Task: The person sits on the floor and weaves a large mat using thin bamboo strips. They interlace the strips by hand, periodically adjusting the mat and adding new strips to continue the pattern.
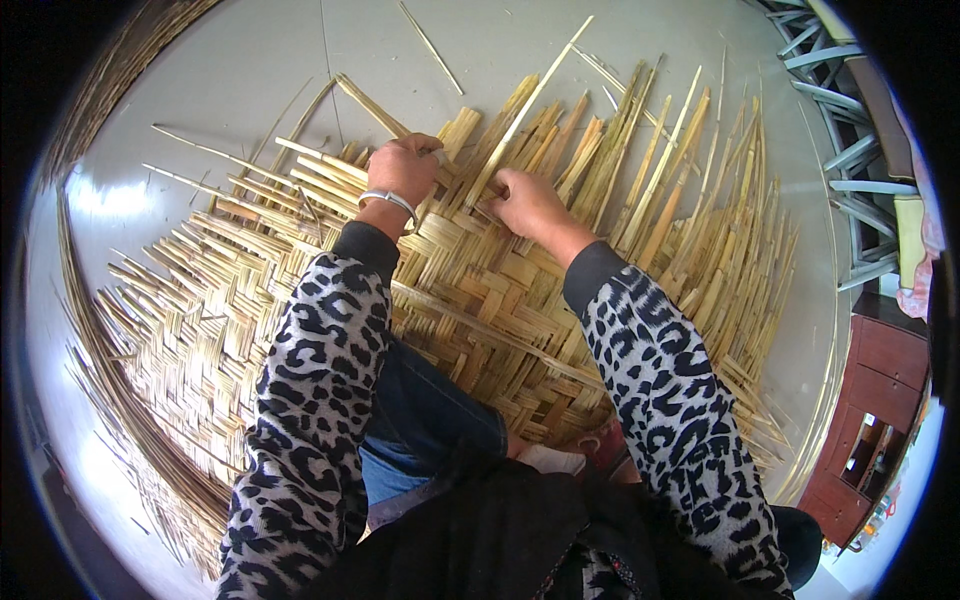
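A herringbone mat of split, straw-coloured reed strips (520,268) lies on the floor before me, its loose ends fanning out along the far edge. My left hand (403,172), with a pale bangle at the wrist, is closed at that far edge around a reed strip (368,104) that slants up and left out of the fist. My right hand (535,208) pinches low on a long, pale reed strip (540,88) that reaches well beyond the weave. The fingertips of both hands are partly hidden.
One loose strip (432,48) lies on the grey tiled floor (270,60) beyond the mat. Long bundled reeds (150,430) curve along the left. At the right stand grey metal-legged chairs (850,185) and a reddish-brown wooden cabinet (870,420). My knee in jeans (430,420) rests over the near edge.
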A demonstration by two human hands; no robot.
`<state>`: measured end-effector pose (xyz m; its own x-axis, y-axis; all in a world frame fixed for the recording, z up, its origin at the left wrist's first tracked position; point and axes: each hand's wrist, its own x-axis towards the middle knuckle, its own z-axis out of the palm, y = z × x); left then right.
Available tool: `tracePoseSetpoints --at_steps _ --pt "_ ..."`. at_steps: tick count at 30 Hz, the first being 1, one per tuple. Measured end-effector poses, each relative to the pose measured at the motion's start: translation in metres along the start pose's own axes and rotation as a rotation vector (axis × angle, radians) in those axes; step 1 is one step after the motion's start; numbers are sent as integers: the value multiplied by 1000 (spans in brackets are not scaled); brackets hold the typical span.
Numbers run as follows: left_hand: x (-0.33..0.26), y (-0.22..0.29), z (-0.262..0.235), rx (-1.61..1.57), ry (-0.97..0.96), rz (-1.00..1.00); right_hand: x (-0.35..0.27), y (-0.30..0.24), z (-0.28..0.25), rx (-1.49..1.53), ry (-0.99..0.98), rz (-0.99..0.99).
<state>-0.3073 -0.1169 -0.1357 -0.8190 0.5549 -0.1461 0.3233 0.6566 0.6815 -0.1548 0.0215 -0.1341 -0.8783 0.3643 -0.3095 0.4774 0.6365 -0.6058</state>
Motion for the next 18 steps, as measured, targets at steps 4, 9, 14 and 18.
tracePoseSetpoints --at_steps 4,9,14,18 --pt "-2 0 -1 68 -5 -25 -18 -10 -2 3 66 -37" --pt "-13 1 -7 155 1 -29 -23 -22 -4 -105 79 -92" --pt "-22 -2 -11 146 -3 -62 -25 -18 -4 -74 31 -86" --pt "-21 -14 -8 45 6 -87 -43 -17 5 -24 199 -131"
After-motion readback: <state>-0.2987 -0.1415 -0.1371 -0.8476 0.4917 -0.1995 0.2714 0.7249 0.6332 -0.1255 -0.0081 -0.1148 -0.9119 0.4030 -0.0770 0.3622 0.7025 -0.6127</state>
